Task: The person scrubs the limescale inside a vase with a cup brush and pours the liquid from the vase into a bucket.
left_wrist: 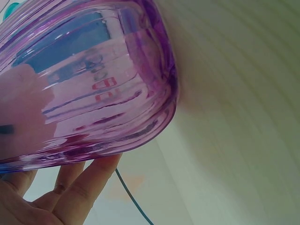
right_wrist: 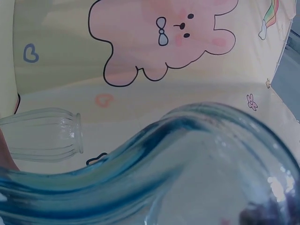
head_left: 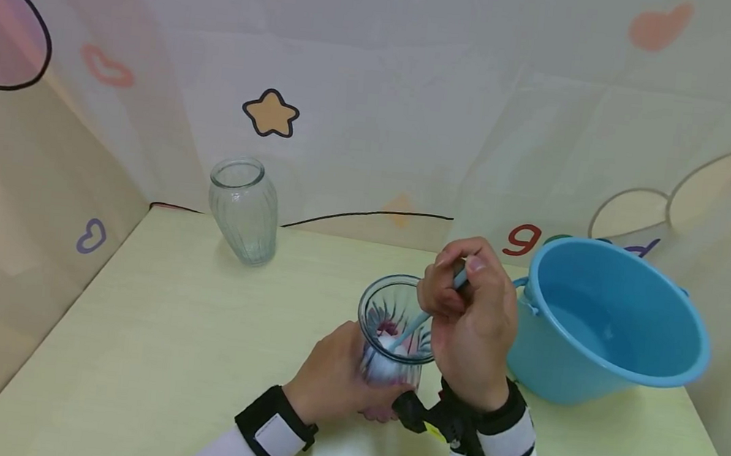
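At table centre, scrubbing inside of purple vase (head_left: 391, 333) with brush (head_left: 423, 314): left hand (head_left: 338, 379) grips vase, right hand (head_left: 472, 319) pinches brush. Next probably calls for steady hold, deeper strokes.

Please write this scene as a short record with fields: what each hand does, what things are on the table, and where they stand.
left hand: left hand grips the purple glass vase from the side
right hand: right hand holds a light blue brush handle that goes down into the vase mouth
inside vase: something white at the brush end; details unclear
other vase: clear glass vase stands upright at the back left of the table, apart from the hands
bucket: blue bucket at the right, close beside the right hand
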The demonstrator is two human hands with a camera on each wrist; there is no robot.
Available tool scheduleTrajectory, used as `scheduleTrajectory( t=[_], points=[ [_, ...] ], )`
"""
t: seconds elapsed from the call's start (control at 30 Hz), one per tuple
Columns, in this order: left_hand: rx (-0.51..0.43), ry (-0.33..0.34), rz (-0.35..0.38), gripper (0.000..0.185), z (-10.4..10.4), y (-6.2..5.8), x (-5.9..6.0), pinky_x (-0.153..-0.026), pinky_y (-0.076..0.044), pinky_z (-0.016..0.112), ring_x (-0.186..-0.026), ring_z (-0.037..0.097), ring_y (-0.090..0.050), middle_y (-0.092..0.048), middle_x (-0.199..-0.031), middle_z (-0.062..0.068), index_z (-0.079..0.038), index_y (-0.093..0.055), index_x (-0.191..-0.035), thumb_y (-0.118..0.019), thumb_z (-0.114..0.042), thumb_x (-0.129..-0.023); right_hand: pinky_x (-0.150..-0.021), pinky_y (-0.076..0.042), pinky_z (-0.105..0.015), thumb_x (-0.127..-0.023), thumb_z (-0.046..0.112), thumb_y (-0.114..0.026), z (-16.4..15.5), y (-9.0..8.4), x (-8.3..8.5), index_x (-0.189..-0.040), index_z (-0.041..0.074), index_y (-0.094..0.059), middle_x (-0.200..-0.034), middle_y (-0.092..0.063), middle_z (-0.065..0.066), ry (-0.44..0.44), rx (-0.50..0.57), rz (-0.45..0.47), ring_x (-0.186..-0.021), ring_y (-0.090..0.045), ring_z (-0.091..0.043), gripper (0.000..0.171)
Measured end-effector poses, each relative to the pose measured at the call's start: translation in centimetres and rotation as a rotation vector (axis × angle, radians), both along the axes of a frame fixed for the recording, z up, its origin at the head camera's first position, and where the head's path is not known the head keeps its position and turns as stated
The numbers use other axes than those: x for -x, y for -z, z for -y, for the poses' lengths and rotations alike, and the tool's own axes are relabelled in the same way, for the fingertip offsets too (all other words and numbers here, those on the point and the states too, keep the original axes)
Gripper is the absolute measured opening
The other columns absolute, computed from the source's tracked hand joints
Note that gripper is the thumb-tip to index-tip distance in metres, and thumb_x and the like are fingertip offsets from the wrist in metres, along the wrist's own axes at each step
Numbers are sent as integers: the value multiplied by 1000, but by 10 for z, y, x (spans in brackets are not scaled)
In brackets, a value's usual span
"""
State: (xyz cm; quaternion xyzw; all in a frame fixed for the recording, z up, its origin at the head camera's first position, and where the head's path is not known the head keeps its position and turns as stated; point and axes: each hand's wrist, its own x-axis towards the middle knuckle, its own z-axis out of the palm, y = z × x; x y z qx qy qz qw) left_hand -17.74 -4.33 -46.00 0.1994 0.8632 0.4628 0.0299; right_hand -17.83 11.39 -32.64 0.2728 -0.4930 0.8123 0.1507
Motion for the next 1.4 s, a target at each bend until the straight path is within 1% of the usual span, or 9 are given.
scheduleTrajectory(
  t=[0.3,0.43,0.6,0.8,0.97,1.07,1.13,1.23,1.4],
  points=[
    [-8,6,8,75,0,0,-1,-89,-57,32,-99,7,-64,-67,-114,-12,-29,-52,-132,-86,-62,-74,-46,-17,-35,-101,3,-21,0,-2,-3,-95,10,-57,-63,-30,-1,-23,-16,25,-51,-24,-17,37],
    [-9,5,1,71,1,0,0,-86,-57,30,-96,6,-65,-67,-111,-12,-30,-53,-128,-87,-61,-74,-46,-17,-35,-97,-3,-17,0,-2,-3,-93,10,-59,-64,-31,-2,-26,-71,37,-51,-25,-18,43],
    [-28,16,12,67,2,0,1,-84,-57,29,-93,4,-66,-68,-108,-14,-32,-54,-124,-88,-59,-74,-46,-19,-35,-96,-5,-16,1,-2,-3,-94,13,-61,-65,-31,-2,-47,-149,37,-52,-26,-19,48],
    [-53,35,47,65,2,0,2,-85,-57,29,-94,4,-66,-68,-108,-16,-34,-53,-124,-88,-58,-74,-47,-22,-35,-97,-5,-18,-1,-2,-3,-93,14,-61,-66,-32,-2,-65,-232,55,-52,-27,-21,47],
    [-50,45,36,64,2,1,3,-86,-57,28,-95,4,-66,-69,-108,-15,-33,-54,-123,-88,-57,-75,-51,-26,-37,-98,-5,-21,-2,-5,-3,-92,11,-61,-68,-32,-4,-122,-280,60,-55,-29,-23,44],
    [-31,41,18,63,3,2,3,-86,-57,28,-95,4,-65,-69,-108,-15,-31,-55,-123,-87,-57,-76,-53,-29,-37,-98,-5,-23,-3,-6,-4,-91,10,-61,-69,-34,-5,-146,-338,70,-58,-31,-24,41],
    [-19,39,13,64,3,2,3,-87,-57,28,-96,4,-65,-69,-109,-14,-30,-56,-124,-87,-57,-76,-53,-30,-37,-99,-5,-24,-3,-8,-5,-91,7,-60,-70,-35,-5,-145,-386,72,-59,-33,-24,38],
    [-22,43,34,64,3,3,4,-87,-57,28,-96,4,-65,-69,-108,-16,-31,-56,-124,-87,-57,-75,-52,-31,-36,-99,-5,-25,-2,-9,-6,-90,4,-59,-70,-36,-5,-119,-461,85,-60,-33,-23,35],
    [-44,68,63,55,5,2,5,-82,-56,26,-89,3,-66,-70,-99,-18,-33,-59,-115,-90,-51,-73,-50,-31,-35,-98,-5,-26,1,-9,-8,-90,5,-60,-68,-38,-6,-70,-540,64,-57,-32,-24,37]
  ],
)
